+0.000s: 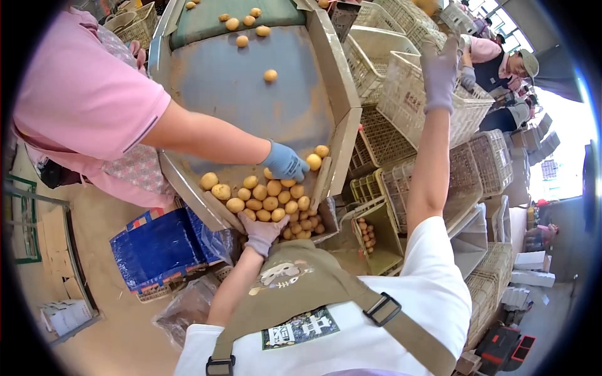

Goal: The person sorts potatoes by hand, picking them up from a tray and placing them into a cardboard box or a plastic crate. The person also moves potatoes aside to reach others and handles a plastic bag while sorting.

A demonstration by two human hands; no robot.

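Note:
My left hand [260,234], in a pale purple glove, has its fingers apart against the near edge of a pile of potatoes [270,203]. More potatoes fill a container [330,219] just below the chute's lip. My right hand [440,72], gloved alike, is raised with spread fingers over a white plastic crate [401,94]. Beyond its fingertips, a blurred yellowish thing [428,6] shows at the top edge. A co-worker's blue-gloved hand [285,161] touches potatoes at the right side of the pile.
The metal chute [251,94] carries scattered potatoes below a green belt [238,15]. A co-worker in pink [88,94] stands at left. Stacked crates [483,163] line the right side; one crate [385,232] holds potatoes. A blue covered box [157,244] lies lower left. Another person [501,66] is upper right.

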